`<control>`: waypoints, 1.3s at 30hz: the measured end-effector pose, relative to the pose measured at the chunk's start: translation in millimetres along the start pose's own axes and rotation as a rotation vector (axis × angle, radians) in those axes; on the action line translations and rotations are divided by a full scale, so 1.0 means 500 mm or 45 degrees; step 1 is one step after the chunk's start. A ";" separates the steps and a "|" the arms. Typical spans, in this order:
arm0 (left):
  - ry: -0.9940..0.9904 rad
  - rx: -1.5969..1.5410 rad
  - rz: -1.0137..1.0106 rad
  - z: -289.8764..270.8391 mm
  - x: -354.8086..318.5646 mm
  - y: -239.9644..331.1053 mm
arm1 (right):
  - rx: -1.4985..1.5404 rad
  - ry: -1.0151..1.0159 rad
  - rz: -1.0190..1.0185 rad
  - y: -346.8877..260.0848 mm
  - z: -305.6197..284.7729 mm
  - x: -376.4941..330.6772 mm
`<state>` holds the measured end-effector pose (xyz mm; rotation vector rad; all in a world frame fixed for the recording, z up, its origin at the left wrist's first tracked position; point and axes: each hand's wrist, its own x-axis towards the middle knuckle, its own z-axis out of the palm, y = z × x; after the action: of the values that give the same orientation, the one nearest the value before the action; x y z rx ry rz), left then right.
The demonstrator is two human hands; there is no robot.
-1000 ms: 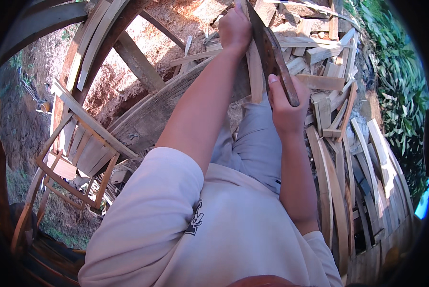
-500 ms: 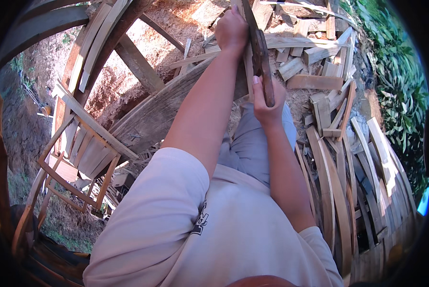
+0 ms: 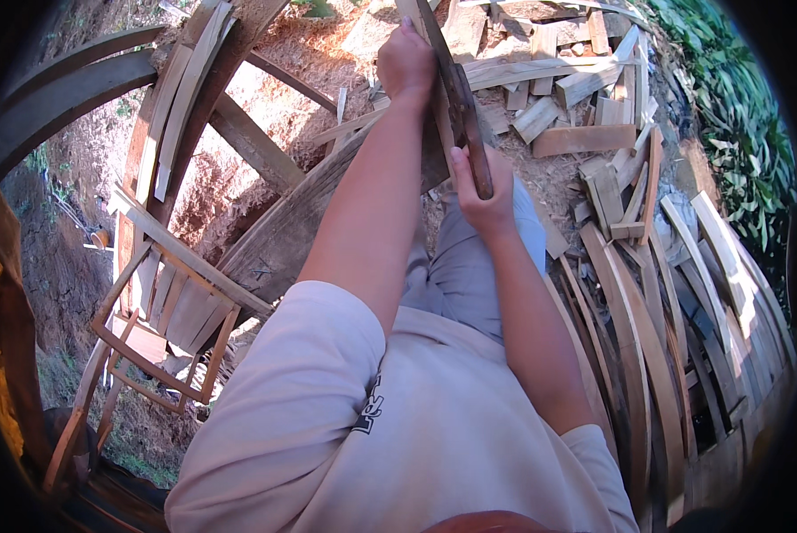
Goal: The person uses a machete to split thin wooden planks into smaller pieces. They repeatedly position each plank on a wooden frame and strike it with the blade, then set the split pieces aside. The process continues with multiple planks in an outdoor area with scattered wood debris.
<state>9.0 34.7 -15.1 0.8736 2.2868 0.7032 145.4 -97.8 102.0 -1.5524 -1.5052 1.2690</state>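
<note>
My left hand is ahead of me, closed around a narrow strip of pale wood. Along this strip's right side runs a long, dark bladed tool that looks like a machete, its tip cut off by the top of the picture. Closer to my body, my right hand is wrapped round its brown wooden handle, thumb on the near side. Blade and strip lie side by side; whether they touch I cannot tell. Beneath my left forearm stretches a broad weathered plank.
Offcut blocks and loose boards are scattered ahead on the right. Long slats are stacked beside my right arm. A small wooden frame stands at left, near crossing beams. Green leafy plants border the far right.
Both hands have shifted slightly left in the picture with the tool and wood strip. The surroundings have tilted a little as the head moved. Both grips look the same.
</note>
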 end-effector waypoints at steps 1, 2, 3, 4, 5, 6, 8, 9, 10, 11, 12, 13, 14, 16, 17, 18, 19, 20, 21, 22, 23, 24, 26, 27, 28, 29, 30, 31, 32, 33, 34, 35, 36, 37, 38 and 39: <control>0.004 -0.010 0.000 0.001 0.001 0.001 | -0.016 -0.008 0.064 -0.012 -0.004 -0.004; 0.002 -0.013 0.006 -0.002 0.001 0.004 | -0.030 -0.021 0.130 -0.035 -0.010 -0.016; -0.002 -0.017 0.011 -0.004 -0.001 0.006 | -0.045 -0.032 0.196 -0.060 -0.018 -0.032; 0.001 -0.020 0.013 -0.007 -0.003 0.007 | -0.067 -0.044 0.234 -0.082 -0.031 -0.056; 0.005 -0.013 0.026 -0.005 -0.005 0.003 | -0.093 -0.054 0.288 -0.110 -0.047 -0.092; 0.013 -0.008 0.041 0.001 0.000 -0.001 | -0.108 -0.069 0.336 -0.135 -0.065 -0.122; 0.041 -0.001 0.047 -0.001 0.000 -0.009 | -0.089 -0.115 0.434 -0.202 -0.114 -0.174; 0.045 -0.005 0.044 -0.004 0.000 -0.004 | -0.063 -0.130 0.492 -0.246 -0.142 -0.194; 0.061 -0.012 0.037 -0.010 0.001 -0.002 | -0.121 -0.175 0.533 -0.284 -0.170 -0.216; 0.059 -0.012 0.056 -0.007 0.000 0.004 | -0.185 -0.200 0.577 -0.316 -0.188 -0.234; 0.072 -0.003 0.068 -0.008 -0.002 0.002 | -0.189 -0.204 0.566 -0.331 -0.200 -0.238; 0.074 0.004 0.082 -0.005 -0.003 0.000 | -0.199 -0.199 0.563 -0.346 -0.207 -0.239; 0.056 0.003 0.090 -0.002 -0.003 -0.004 | -0.210 -0.197 0.559 -0.353 -0.208 -0.240; 0.039 0.001 0.117 0.001 0.001 -0.009 | -0.184 -0.152 0.528 -0.323 -0.195 -0.230; 0.045 -0.016 0.145 -0.001 0.002 -0.014 | -0.151 -0.141 0.503 -0.294 -0.188 -0.222; 0.053 -0.032 0.172 -0.002 -0.001 -0.018 | -0.117 -0.141 0.462 -0.272 -0.182 -0.214; 0.048 -0.066 0.188 0.004 0.004 -0.019 | -0.107 -0.138 0.429 -0.261 -0.167 -0.194; 0.038 -0.023 0.199 0.006 -0.008 -0.027 | -0.091 -0.130 0.407 -0.247 -0.151 -0.184; 0.056 -0.020 0.174 0.002 -0.005 -0.035 | -0.089 -0.112 0.360 -0.214 -0.126 -0.147; 0.052 -0.017 0.124 -0.009 -0.023 -0.041 | -0.104 -0.100 0.340 -0.189 -0.105 -0.120; 0.078 -0.044 0.140 0.000 -0.001 -0.014 | -0.035 -0.030 0.299 -0.144 -0.085 -0.092; 0.085 -0.067 0.192 0.006 0.006 -0.021 | 0.046 0.018 0.243 -0.106 -0.064 -0.052; 0.059 -0.016 0.162 0.012 0.000 -0.018 | 0.033 0.045 0.181 -0.069 -0.024 0.059; 0.046 0.001 0.152 0.016 -0.001 -0.013 | -0.001 0.029 0.162 -0.070 -0.007 0.099; 0.059 0.023 0.139 0.006 -0.006 -0.020 | -0.029 -0.006 0.131 -0.074 0.004 0.125; 0.059 0.001 0.150 0.003 -0.007 -0.020 | 0.002 0.002 0.147 -0.069 0.003 0.126; 0.057 -0.023 0.161 0.002 -0.009 -0.018 | 0.033 0.013 0.164 -0.060 0.001 0.125; 0.056 -0.044 0.172 0.000 -0.006 -0.016 | 0.067 0.022 0.180 -0.052 0.002 0.123; 0.056 -0.037 0.164 -0.001 -0.003 -0.014 | 0.043 0.031 0.144 -0.047 0.007 0.121; 0.054 -0.031 0.156 -0.001 0.001 -0.011 | 0.018 0.041 0.108 -0.046 0.014 0.117; 0.062 -0.026 0.139 0.000 0.001 -0.014 | -0.008 0.040 0.068 -0.044 0.018 0.114; 0.069 -0.034 0.145 0.002 0.002 -0.015 | 0.001 0.043 0.067 -0.042 0.016 0.113; 0.076 -0.042 0.151 0.004 0.004 -0.017 | 0.009 0.045 0.066 -0.039 0.015 0.113; 0.081 -0.049 0.157 0.006 0.005 -0.017 | 0.018 0.049 0.067 -0.036 0.013 0.113; 0.079 -0.043 0.155 0.008 0.004 -0.017 | 0.032 0.042 0.063 -0.030 0.012 0.113; 0.076 -0.038 0.153 0.010 0.003 -0.017 | 0.045 0.034 0.058 -0.023 0.011 0.114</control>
<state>7.7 31.7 -24.7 0.9945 2.2849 0.8241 129.6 -41.6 98.7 -1.5827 -1.4305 1.2889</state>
